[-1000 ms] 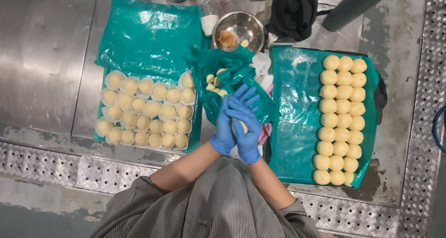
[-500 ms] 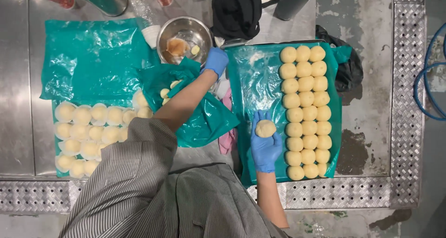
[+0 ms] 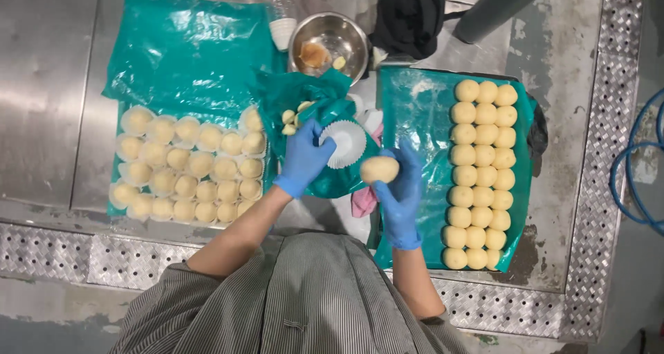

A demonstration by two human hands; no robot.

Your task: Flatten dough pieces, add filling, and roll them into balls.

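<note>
The right hand (image 3: 400, 195) has its grip closed around a pale dough ball (image 3: 380, 169), held above the steel surface (image 3: 41, 84) just left of the teal sheet (image 3: 422, 119) of bare balls. The left hand (image 3: 303, 159) pinches a white paper cup (image 3: 342, 144) — just beside the ball, over crumpled teal plastic (image 3: 311, 95).

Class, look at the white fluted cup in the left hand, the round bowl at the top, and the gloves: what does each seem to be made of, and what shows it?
White fluted cup: likely thin paper, matt, with pleated walls.
Round bowl: looks like stainless steel, shiny with bright reflections.
Gloves on the left hand and right hand: thin blue rubber, probably nitrile, smooth and tight with fine creases.
</note>
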